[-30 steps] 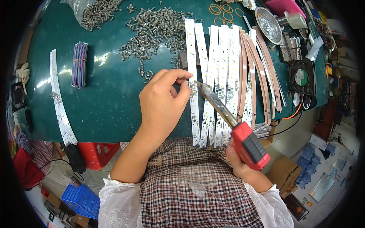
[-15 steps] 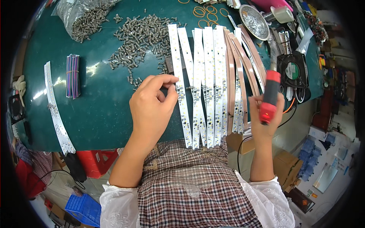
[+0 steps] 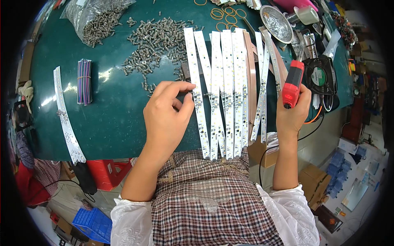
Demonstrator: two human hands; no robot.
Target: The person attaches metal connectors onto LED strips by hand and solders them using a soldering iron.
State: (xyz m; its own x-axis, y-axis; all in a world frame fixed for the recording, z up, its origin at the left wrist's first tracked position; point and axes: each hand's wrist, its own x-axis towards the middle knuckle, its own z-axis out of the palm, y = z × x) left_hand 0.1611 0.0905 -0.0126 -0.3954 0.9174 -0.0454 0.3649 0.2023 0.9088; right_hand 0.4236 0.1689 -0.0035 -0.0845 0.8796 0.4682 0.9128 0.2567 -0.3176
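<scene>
A row of white LED strips (image 3: 215,88) lies across the table's front edge, overlapping in places. My left hand (image 3: 168,104) is at the leftmost strip, thumb and forefinger bent together at its edge. Whatever is between those fingertips is too small to make out. In my right hand (image 3: 292,115) is a soldering iron (image 3: 293,84) with a red and black handle, its front end pointing away from me, beside a black fan. Between the strips and that hand, a few strips lie at a slant, some with pinkish-brown backs (image 3: 253,88).
Small metal connectors (image 3: 154,45) are heaped behind my left hand, near a plastic bag (image 3: 88,18) of more. A bundle of coloured wires (image 3: 84,82) and another LED strip (image 3: 65,117) lie left. Rubber bands (image 3: 221,14), a metal dish (image 3: 276,23) and the fan (image 3: 318,76) stand farther right.
My right hand has moved away from me with the soldering iron. Strips on the right have shifted, with fewer brown backs showing. My left hand keeps its place at the leftmost strip.
</scene>
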